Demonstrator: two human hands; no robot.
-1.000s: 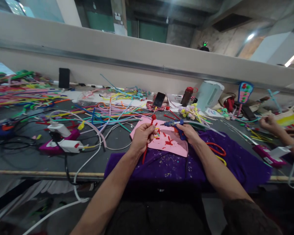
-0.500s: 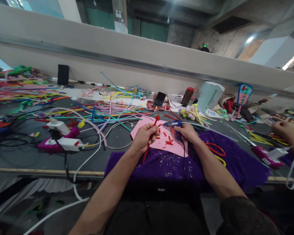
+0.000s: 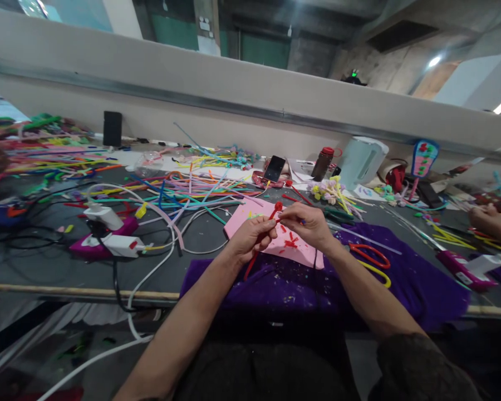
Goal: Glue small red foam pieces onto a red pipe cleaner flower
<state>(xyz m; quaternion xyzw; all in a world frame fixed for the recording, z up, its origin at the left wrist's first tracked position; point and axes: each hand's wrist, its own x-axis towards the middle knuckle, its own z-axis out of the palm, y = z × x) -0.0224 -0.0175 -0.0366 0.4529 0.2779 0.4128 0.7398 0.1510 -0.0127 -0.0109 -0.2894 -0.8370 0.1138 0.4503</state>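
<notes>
My left hand [image 3: 256,236] is closed around a red pipe cleaner stem [image 3: 250,267], whose lower end sticks out below the fist. A small rounded red head [image 3: 278,206] tops the stem, just above my fingertips. Close against it, my right hand [image 3: 307,224] is pinched, with a bit of red showing at its fingertips; most of what it grips is hidden. Under both hands lies a pink sheet [image 3: 313,257], scattered with short red clippings [image 3: 291,240]. A black cord runs down beside the sheet. The glue gun does not show clearly.
A purple cloth [image 3: 417,278] lies under the sheet, with red-and-yellow-handled scissors [image 3: 371,256] on it. Power strips [image 3: 83,248] and cables are at left. Behind are loose pipe cleaners [image 3: 200,186], a phone [image 3: 274,168] and a bottle [image 3: 323,164]. Another person's hand [image 3: 490,220] is at right.
The blue glue gun has left my right hand, which now pinches close to the red head. My left hand still holds the stem. Another person's hand has appeared at the far left.
</notes>
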